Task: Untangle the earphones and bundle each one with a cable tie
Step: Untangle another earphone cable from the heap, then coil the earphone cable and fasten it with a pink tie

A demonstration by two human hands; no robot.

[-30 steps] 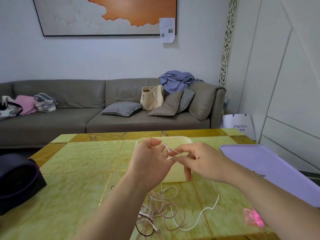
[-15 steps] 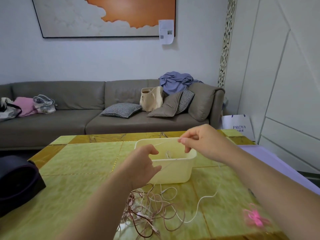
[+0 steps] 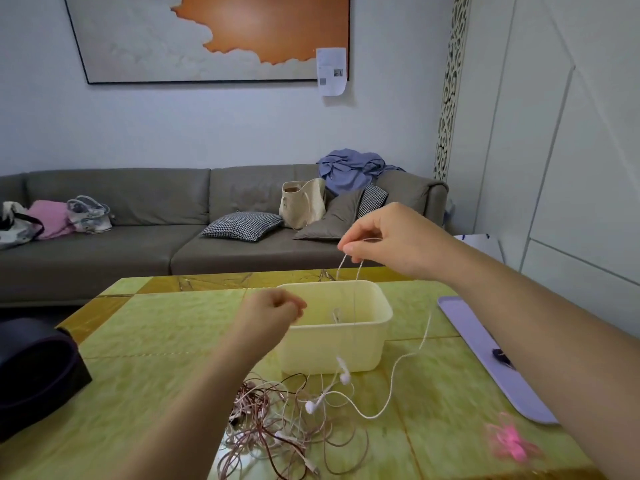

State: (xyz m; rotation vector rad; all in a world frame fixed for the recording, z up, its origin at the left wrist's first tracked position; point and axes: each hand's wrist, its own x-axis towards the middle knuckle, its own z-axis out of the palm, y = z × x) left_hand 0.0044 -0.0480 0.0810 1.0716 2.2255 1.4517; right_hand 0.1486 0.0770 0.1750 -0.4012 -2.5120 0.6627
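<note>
My right hand (image 3: 388, 242) is raised above the cream plastic box (image 3: 370, 336) and pinches a white earphone cable (image 3: 394, 379). The cable hangs in a loop from the fingers and trails down to the table, its earbuds (image 3: 343, 375) dangling in front of the box. My left hand (image 3: 268, 315) hovers lower, left of the box, fingers curled; whether a cable runs through it is unclear. A tangle of pink and brown earphone cables (image 3: 273, 431) lies on the green table near the front edge. Pink cable ties (image 3: 510, 441) lie at the front right.
A lilac tray (image 3: 485, 351) lies along the table's right side with a small dark item on it. A dark rounded object (image 3: 34, 372) sits at the left edge. Behind the table stands a grey sofa (image 3: 138, 237) with bags and cushions.
My right hand has risen up and to the right, drawing the white cable out of the tangle. My left hand has dropped away from it and moved left.
</note>
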